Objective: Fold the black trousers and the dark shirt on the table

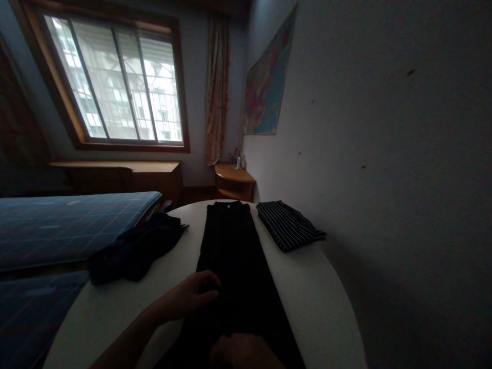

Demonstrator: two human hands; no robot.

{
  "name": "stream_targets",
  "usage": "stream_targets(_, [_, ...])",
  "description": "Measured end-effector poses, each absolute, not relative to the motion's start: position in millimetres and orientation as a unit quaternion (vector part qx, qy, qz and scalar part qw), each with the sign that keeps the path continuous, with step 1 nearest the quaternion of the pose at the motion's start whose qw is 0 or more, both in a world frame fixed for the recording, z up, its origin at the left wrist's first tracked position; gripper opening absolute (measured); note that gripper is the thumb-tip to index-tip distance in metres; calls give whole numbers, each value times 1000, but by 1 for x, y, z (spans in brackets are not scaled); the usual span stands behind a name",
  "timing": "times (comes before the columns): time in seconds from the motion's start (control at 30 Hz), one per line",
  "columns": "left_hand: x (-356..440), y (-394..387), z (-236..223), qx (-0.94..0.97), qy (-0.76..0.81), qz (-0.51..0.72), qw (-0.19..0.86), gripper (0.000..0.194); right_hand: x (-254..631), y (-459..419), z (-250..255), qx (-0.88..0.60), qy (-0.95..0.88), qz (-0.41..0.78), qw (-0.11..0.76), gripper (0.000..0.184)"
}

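Observation:
A long black garment (234, 256) lies stretched out flat along the white table, with a small pale label at its far end. My left hand (194, 292) is over the garment's left edge, its fingers loosely bent and thumb apart, with nothing visible between them. At the bottom of the view, my right hand (244, 351) rests on or just above the near part of the garment. It is dark and partly cut off, so its fingers cannot be made out. Beyond the garment's right side sits a folded black garment with white stripes (288, 225).
On the left of the round white table (323, 292) lies a crumpled dark garment (142, 248). A bed with a blue checked cover (77, 225) stands to the left. The wall (384, 154) rises close on the right. A corner shelf (234, 174) is behind.

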State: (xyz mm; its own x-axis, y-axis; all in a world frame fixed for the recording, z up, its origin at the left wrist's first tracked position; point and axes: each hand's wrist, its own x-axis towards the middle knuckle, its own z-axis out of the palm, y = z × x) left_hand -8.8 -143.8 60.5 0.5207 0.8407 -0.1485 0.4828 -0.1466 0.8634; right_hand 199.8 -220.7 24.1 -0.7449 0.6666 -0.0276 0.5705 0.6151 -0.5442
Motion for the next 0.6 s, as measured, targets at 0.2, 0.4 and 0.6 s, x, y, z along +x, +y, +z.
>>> stream_targets(0.2, [-1,-174,70,825,445,50,346,64,227,-196,63,-513,-791,248,223,21])
stream_targets(0.4, [5,-198,94,826,474,-35,303,79,237,-124,62,-557,-754,237,253,20])
stream_targets(0.6, [8,-199,98,820,467,-65,323,37,214,-45,57,-544,-773,187,267,20])
